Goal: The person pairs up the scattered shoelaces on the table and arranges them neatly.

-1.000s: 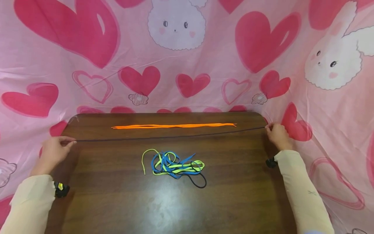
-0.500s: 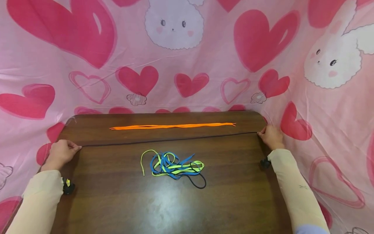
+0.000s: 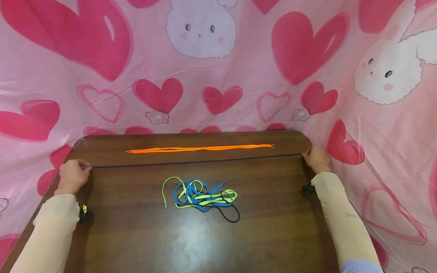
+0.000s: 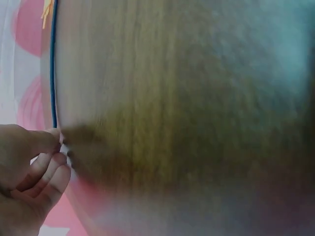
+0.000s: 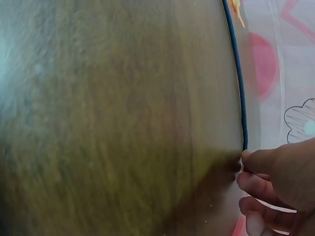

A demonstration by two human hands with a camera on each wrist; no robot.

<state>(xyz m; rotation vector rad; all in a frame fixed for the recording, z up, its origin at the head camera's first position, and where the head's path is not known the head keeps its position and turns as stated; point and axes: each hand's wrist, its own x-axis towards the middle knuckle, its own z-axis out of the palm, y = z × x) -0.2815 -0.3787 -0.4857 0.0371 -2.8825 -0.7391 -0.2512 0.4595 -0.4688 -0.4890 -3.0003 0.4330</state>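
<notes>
A dark shoelace is stretched nearly straight across the brown table, its two ends pinched by my hands. My left hand holds one end between thumb and fingers near the table's left edge. At the right edge, my right hand pinches the other end. In the left wrist view the lace looks dark blue and runs up from the fingertips; the right wrist view shows the same lace leaving the thumb. Orange laces lie straight behind it, roughly parallel.
A tangle of blue, yellow-green and black laces lies mid-table, in front of the stretched lace. The wooden table has rounded far corners. A pink cloth with hearts and rabbits hangs around its back and sides.
Both hands have come closer to me and inward from a second ago, lowering the dark lace toward the table. In the last half second the left hand has shifted slightly up in view.
</notes>
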